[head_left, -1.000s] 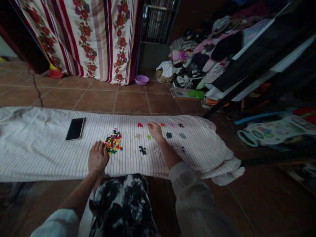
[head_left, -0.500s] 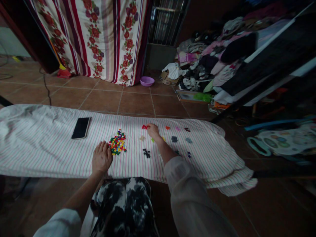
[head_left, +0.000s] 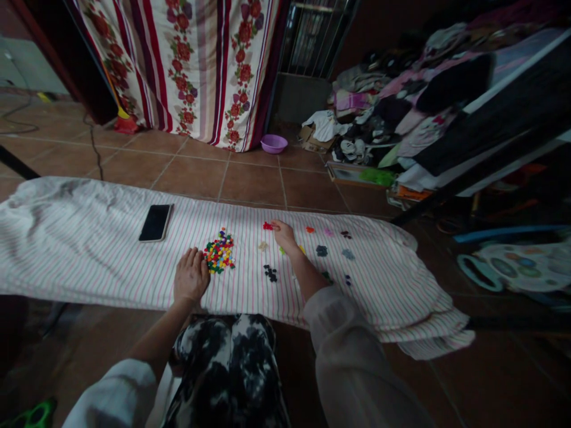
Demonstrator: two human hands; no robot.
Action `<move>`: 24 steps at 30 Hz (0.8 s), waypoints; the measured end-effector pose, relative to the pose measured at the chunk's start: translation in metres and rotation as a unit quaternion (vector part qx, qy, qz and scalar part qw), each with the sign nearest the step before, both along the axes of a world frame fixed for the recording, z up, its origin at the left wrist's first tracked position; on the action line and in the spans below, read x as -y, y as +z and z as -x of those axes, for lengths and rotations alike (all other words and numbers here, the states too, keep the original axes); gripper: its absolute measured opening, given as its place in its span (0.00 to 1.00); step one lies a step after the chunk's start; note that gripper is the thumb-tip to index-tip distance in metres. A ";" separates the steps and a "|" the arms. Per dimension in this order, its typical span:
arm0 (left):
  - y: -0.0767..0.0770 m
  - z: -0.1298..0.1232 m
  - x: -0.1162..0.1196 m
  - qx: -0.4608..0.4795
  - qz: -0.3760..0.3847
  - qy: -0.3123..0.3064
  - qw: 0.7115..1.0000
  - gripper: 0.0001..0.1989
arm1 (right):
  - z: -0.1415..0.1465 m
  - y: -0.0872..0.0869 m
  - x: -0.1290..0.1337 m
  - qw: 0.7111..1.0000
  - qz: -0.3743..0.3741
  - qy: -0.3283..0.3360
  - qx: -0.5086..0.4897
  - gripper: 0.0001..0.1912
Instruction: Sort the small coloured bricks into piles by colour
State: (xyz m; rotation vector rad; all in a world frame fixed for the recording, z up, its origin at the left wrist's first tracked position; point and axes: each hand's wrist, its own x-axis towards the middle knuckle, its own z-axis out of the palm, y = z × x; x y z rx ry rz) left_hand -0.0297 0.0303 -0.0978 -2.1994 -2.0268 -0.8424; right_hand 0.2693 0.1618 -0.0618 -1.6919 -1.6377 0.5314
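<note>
My left hand (head_left: 191, 275) lies flat on a striped cloth (head_left: 89, 261), fingers apart, touching the edge of a heap of tiny multicoloured plastic pieces (head_left: 219, 252). My right hand (head_left: 284, 236) rests farther right, its fingertips at a small group of red pieces (head_left: 267, 226). Whether those fingers hold a piece is hidden. Small single-colour groups lie around it, including black pieces (head_left: 270, 273) near my right wrist and dark blue pieces (head_left: 322, 251) to its right. A black smartphone (head_left: 155, 223) lies face up left of my left hand.
My knees in black-and-white trousers (head_left: 227, 368) are just below the cloth. Beyond it are brown floor tiles (head_left: 250, 181), a floral curtain (head_left: 191, 65), a purple basin (head_left: 273, 143), heaped clothes (head_left: 392, 101) and a toy mat (head_left: 513, 267).
The whole scene has shifted right in view as my head turned. My right hand has moved left toward the red pieces; my left hand stays beside the heap.
</note>
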 end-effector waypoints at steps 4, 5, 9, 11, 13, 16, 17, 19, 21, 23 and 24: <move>0.000 0.000 0.000 -0.005 0.005 -0.001 1.000 0.23 | -0.005 -0.004 -0.004 1.000 0.019 -0.001 -0.010 0.13; 0.001 0.000 0.000 -0.005 0.006 0.001 1.000 0.23 | -0.006 -0.004 -0.004 1.000 0.022 -0.003 -0.011 0.15; 0.001 0.000 0.000 0.002 0.009 0.007 1.000 0.23 | -0.006 -0.002 0.000 1.000 0.010 -0.027 0.006 0.17; 0.001 0.000 0.000 -0.004 0.007 0.008 1.000 0.24 | 0.002 0.001 0.008 0.999 -0.017 -0.023 0.016 0.16; 0.000 0.000 0.000 -0.012 0.001 0.013 1.000 0.23 | 0.015 0.002 0.020 0.999 -0.039 0.017 0.010 0.14; -0.001 0.000 0.000 -0.013 -0.013 0.012 1.000 0.23 | 0.043 0.002 0.045 0.993 -0.037 0.110 0.000 0.09; -0.001 0.000 0.000 -0.014 -0.016 0.011 1.000 0.23 | 0.052 0.002 0.054 0.990 -0.030 0.137 0.004 0.07; 0.000 -0.001 0.000 -0.017 -0.018 0.009 1.000 0.23 | 0.069 0.001 0.072 0.983 -0.007 0.181 0.029 0.05; 0.002 -0.001 0.001 -0.018 -0.015 0.014 1.000 0.23 | 0.082 0.000 0.087 0.978 0.012 0.197 0.069 0.03; 0.006 -0.003 0.002 -0.015 -0.011 0.024 1.000 0.23 | 0.092 0.000 0.098 0.974 0.019 0.191 0.116 0.02; 0.008 -0.003 0.003 -0.014 -0.009 0.031 0.999 0.23 | 0.096 0.000 0.103 0.973 0.018 0.184 0.138 0.03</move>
